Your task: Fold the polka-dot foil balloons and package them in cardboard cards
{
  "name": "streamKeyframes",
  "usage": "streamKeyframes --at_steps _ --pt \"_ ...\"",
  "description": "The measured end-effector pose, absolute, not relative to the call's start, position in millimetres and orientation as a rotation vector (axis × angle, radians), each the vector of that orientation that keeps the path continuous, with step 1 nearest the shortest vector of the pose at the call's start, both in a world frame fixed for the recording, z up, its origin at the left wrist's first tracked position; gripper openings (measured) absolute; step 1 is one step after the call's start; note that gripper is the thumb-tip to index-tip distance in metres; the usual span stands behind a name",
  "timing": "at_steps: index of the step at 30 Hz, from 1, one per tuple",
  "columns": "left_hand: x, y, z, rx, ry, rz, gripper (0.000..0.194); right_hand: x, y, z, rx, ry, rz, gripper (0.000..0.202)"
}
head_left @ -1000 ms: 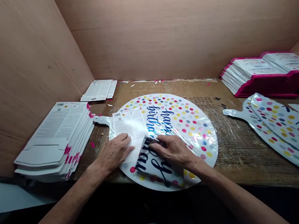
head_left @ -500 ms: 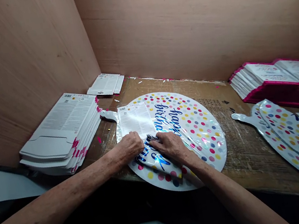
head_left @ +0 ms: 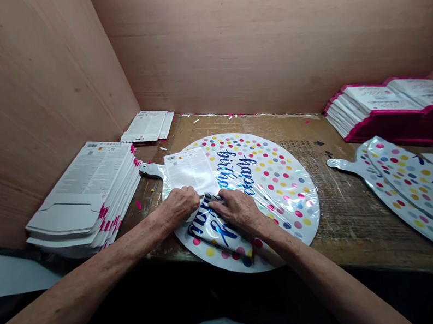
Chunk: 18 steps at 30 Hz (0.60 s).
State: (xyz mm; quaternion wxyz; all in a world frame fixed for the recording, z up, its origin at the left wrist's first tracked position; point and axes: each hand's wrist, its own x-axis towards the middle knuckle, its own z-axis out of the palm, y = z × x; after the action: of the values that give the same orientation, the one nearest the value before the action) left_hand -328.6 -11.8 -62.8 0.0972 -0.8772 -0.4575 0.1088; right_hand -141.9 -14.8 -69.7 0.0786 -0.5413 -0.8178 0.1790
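Lying on the balloon (head_left: 285,178), folded foil (head_left: 220,234) is pinched by the right hand (head_left: 239,209); the left hand (head_left: 180,206) is curled, its hold unclear.

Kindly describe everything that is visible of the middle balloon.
The balloon is a flat, white, shiny disc with multicoloured dots, blue lettering and a neck pointing left. It lies on the table, partly under a white card; the left hand and right hand touch a folded layer on top, perhaps its own.

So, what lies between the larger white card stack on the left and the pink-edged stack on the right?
In the head view: the flat, round dotted balloon, a white card on it, and brown tabletop.
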Motion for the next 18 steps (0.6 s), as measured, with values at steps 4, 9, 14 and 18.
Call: streamKeyframes --at_steps 4,9,14,18 --pt "-324 -10 -57 -2.551 -1.418 0.102 0.023 -138 -17 -74 -1.507 -2.169 0.409 0.047" --pt "-317 -11 -41 -2.571 -1.373 0.044 0.021 -127 -4 -80 -1.58 -2.072 0.382 0.031" --pt "-307 -24 -30 -2.62 -1.367 -0.066 0.022 -117 0 -80 -1.72 -2.032 0.372 0.013" --pt "-293 -42 -47 -2.372 -1.662 -0.721 0.025 -111 -3 -82 -1.69 -1.802 0.446 0.012"
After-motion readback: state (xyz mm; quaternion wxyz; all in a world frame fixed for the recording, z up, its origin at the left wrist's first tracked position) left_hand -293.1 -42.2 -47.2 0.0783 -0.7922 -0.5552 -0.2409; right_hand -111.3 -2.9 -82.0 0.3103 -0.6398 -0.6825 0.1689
